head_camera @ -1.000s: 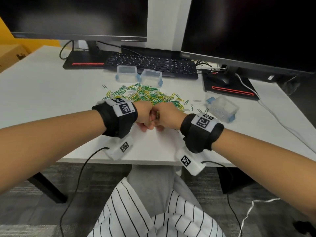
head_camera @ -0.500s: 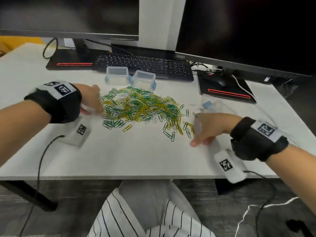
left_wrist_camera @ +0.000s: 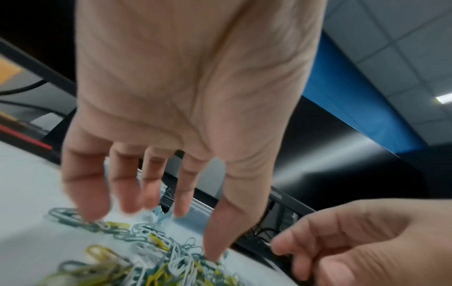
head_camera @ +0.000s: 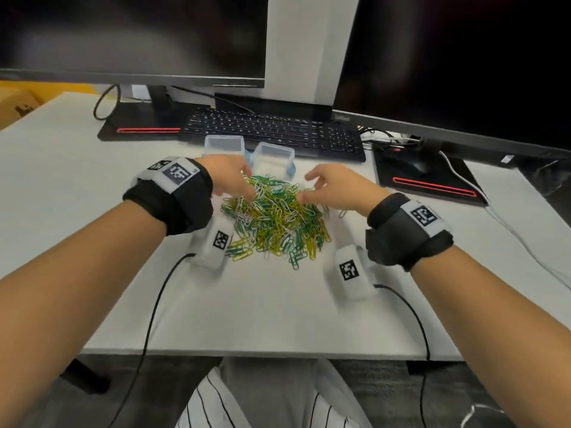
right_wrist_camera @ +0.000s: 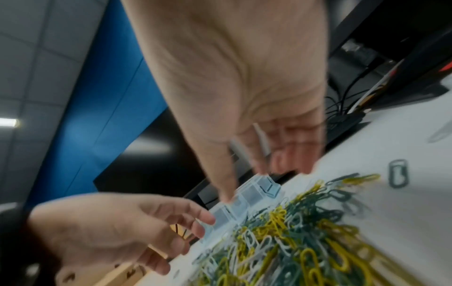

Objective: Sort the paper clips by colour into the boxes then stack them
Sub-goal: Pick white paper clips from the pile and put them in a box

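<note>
Two bare hands hover over the far edge of one heap of paper clips [head_camera: 275, 217] in the middle of a white desk [head_camera: 77, 186]. The left hand [head_camera: 230, 177] has its fingers spread and relaxed, thumb tip touching the clips, gripping nothing. The right hand [head_camera: 335, 188] has loosely curled fingers; the wrist view is too blurred to tell whether it holds a clip. Each wrist wears a black band with a white camera block.

The heap mixes green, yellow and white clips, too many and too tangled to count. One stray clip [right_wrist_camera: 398, 173] lies apart on the right.

Just behind the heap stand two clear plastic boxes [head_camera: 273, 157], side by side, partly hidden by the left hand's fingers. Behind them sits one black keyboard [head_camera: 275, 131], then two dark monitors [head_camera: 133, 35]. One black mouse [head_camera: 415, 165] rests on a pad on the right.
</note>
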{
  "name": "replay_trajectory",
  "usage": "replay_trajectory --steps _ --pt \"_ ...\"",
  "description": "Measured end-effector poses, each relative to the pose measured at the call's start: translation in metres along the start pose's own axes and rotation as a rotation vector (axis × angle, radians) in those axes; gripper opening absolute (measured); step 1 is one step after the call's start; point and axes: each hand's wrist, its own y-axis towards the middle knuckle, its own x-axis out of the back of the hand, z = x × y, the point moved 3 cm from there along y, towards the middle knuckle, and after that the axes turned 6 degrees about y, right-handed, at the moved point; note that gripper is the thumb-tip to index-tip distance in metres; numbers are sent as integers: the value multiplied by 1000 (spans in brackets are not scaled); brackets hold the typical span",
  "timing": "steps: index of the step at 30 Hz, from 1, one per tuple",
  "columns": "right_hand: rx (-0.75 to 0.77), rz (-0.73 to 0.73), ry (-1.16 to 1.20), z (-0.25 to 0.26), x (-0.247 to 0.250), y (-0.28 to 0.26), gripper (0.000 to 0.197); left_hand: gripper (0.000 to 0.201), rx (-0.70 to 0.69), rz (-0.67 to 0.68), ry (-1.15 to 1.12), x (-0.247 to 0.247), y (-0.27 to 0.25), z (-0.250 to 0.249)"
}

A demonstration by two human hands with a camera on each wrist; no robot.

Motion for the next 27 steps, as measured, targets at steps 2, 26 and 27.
replay_trajectory --steps 2,26,27 --pt "97 3 72 17 -11 13 56 55 33 74 -102 -3 6 1" --pt "42 128 1290 -5 -26 41 26 10 -330 91 -1046 -18 28 -4" --pt "37 148 1338 -8 -26 39 26 10 -323 87 -1074 -20 29 -4"
